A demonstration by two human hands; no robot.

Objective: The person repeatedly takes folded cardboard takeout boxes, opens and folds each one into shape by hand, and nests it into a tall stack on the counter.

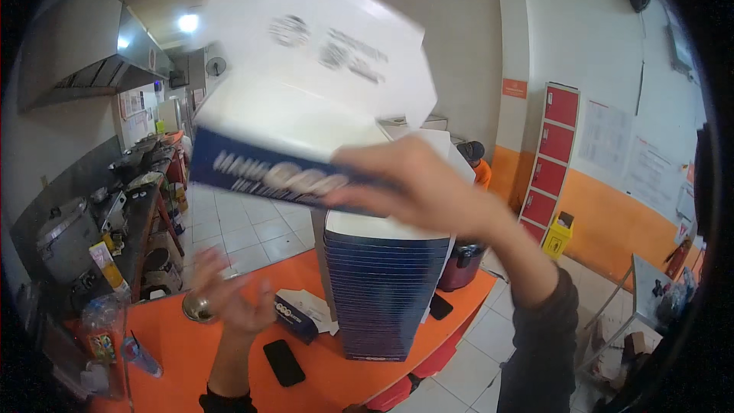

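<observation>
My right hand [436, 189] grips the near side of a blue-and-white paperboard food box [275, 109], thumb outside and fingers within. Its white printed lid flap stands up, and the box is blurred. Below it rises a tall stack of nested boxes of the same kind [384, 287] on the orange table [189, 367]. My left hand [235, 292] is raised over the table with fingers apart and holds nothing. Beyond that hand, left of the stack, a single blue-and-white box [301, 315] lies on the tabletop.
A black phone [284, 362] lies before the stack; a second phone [440, 307] is right of it. A metal bowl [198, 307], a plastic cup [141, 357] and a dark red cooker [460, 267] are on the table. Behind the stack is a person in orange [481, 174].
</observation>
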